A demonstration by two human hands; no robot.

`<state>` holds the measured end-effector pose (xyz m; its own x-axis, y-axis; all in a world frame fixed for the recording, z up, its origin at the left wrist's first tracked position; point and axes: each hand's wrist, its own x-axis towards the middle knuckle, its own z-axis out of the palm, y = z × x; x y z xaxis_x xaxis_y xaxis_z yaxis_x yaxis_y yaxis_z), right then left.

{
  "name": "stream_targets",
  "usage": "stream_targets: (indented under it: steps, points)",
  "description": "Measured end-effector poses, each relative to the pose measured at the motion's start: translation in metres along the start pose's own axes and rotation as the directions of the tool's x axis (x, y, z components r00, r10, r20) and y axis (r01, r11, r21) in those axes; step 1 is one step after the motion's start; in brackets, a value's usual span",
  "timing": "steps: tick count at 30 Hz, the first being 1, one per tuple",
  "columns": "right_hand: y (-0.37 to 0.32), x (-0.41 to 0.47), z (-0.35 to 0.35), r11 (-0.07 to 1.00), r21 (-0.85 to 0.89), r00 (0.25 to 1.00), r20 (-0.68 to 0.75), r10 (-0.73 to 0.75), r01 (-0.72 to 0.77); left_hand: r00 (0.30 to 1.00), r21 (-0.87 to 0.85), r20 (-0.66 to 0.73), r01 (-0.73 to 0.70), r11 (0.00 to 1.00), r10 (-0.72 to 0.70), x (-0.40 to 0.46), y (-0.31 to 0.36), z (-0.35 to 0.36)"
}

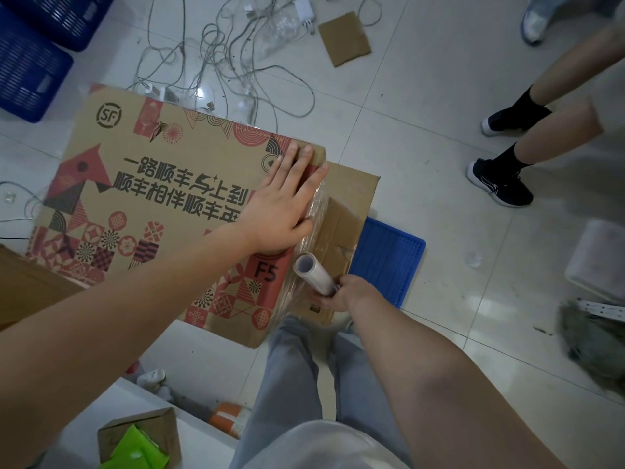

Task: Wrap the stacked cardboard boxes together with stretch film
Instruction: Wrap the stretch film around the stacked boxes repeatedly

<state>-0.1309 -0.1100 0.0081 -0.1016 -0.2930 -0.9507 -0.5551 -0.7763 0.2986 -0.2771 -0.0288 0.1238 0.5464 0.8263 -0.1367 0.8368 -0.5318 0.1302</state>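
Observation:
A large printed cardboard box [142,184] with red patterns tops the stack, and a plain brown box [348,211] shows below it at the right. My left hand [284,204] presses flat on the top box near its right edge, fingers straight. Clear stretch film [316,214] runs down the right side of the stack, under that hand's edge. My right hand [345,292] grips the lower end of the stretch film roll [313,274], held beside the stack's near right corner.
A blue crate lid [389,258] lies under the stack's right side. Blue baskets [30,72] sit far left, tangled cables [236,55] and a cardboard scrap [343,38] beyond. Another person's legs [527,140] stand at right. A small box with green packets [138,441] sits near left.

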Motion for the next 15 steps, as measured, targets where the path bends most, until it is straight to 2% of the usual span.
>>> stream_targets:
  steps: [9, 15]
  points:
    - [0.003, -0.0011, 0.0032, 0.999, -0.003, 0.999, 0.026, -0.04, 0.04, 1.0, -0.026, 0.021, 0.003, 1.0, -0.002, -0.001, -0.0001, 0.0006]
    - [0.0068, -0.0036, 0.004, 0.995, 0.102, 0.997, 0.079, -0.021, 0.012, 1.0, -0.013, 0.025, -0.009, 1.0, 0.01, -0.0014, -0.0004, 0.0006]
